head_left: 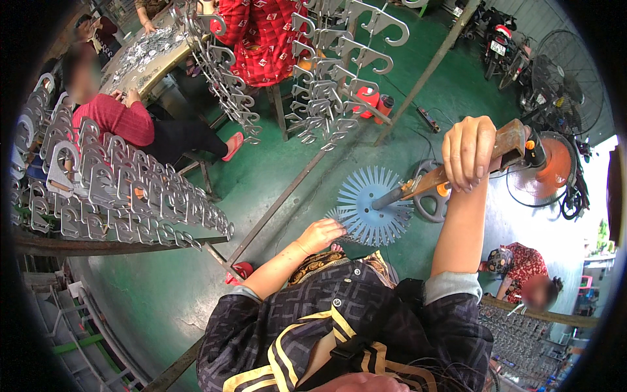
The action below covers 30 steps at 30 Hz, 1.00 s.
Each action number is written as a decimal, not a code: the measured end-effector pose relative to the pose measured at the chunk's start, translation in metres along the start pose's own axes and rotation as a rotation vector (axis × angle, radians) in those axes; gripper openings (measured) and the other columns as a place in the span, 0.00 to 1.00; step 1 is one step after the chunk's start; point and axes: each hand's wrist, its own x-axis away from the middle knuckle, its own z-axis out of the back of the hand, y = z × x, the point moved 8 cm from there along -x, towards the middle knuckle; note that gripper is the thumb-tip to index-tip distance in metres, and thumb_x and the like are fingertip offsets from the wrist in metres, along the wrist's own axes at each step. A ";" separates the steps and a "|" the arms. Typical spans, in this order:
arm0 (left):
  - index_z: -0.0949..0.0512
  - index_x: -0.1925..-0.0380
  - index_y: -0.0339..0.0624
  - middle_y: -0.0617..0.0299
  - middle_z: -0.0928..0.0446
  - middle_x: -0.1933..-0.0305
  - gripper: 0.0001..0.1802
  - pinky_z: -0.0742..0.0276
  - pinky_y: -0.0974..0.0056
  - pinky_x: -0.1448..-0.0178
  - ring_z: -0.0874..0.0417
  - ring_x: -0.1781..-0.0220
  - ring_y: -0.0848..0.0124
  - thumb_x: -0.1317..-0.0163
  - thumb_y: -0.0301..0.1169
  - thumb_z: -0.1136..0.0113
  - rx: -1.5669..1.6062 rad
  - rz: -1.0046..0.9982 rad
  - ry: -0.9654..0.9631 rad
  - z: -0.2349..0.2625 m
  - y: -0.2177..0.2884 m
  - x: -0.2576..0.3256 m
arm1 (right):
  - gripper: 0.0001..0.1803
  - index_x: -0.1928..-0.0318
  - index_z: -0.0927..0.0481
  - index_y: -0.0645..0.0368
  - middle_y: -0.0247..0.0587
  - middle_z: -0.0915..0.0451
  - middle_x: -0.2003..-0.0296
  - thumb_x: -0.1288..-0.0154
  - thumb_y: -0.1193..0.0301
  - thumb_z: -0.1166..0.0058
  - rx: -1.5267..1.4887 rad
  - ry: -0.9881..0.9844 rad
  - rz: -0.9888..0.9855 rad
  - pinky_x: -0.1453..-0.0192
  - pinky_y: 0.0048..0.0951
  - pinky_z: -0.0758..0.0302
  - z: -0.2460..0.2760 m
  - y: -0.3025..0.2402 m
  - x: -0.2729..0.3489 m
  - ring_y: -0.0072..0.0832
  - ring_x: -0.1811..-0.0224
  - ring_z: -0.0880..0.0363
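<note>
Gripping the rusty lever handle [503, 149] overhead, my right hand [469, 151] is wrapped tightly around it. My left hand [321, 234], fingers loosely curled, touches the rim of the blue spiked disc [373, 206], which sits on the lever's spindle above the green floor [287, 189].

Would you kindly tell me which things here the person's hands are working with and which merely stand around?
In hand:
- left hand touching the blue round spiked plastic disc
- right hand gripping the rusty brown metal lever handle

Standing around:
- grey metal hook-shaped parts hanging on racks
- orange floor fan
- red bottle on the green floor
- parked motorbike
</note>
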 end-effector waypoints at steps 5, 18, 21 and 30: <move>0.23 0.69 0.41 0.60 0.24 0.68 0.12 0.24 0.63 0.58 0.23 0.63 0.63 0.59 0.24 0.42 0.034 0.005 0.015 -0.007 0.000 0.000 | 0.43 0.81 0.27 0.71 0.47 0.29 0.90 0.37 0.39 0.72 0.001 0.005 -0.002 0.90 0.30 0.28 -0.001 0.001 -0.001 0.33 0.94 0.29; 0.24 0.71 0.41 0.59 0.24 0.67 0.12 0.24 0.61 0.57 0.23 0.63 0.62 0.61 0.25 0.38 -0.009 0.075 -0.007 -0.006 0.004 0.000 | 0.26 0.80 0.30 0.68 0.45 0.29 0.90 0.30 0.60 0.61 0.058 -0.005 -0.014 0.88 0.28 0.26 0.000 0.002 -0.002 0.31 0.91 0.27; 0.22 0.68 0.42 0.60 0.22 0.63 0.13 0.24 0.62 0.58 0.21 0.62 0.63 0.58 0.23 0.38 -0.017 0.086 0.048 0.003 0.008 0.003 | 0.34 0.81 0.30 0.69 0.46 0.29 0.91 0.30 0.51 0.67 0.045 -0.002 -0.022 0.89 0.29 0.26 -0.003 0.003 -0.008 0.32 0.92 0.27; 0.21 0.64 0.43 0.63 0.21 0.63 0.12 0.24 0.65 0.61 0.21 0.65 0.66 0.52 0.25 0.39 -0.085 0.097 0.079 0.096 0.044 -0.007 | 0.41 0.82 0.30 0.71 0.49 0.29 0.91 0.33 0.43 0.72 0.071 -0.002 -0.013 0.89 0.33 0.26 0.001 -0.005 -0.005 0.36 0.92 0.28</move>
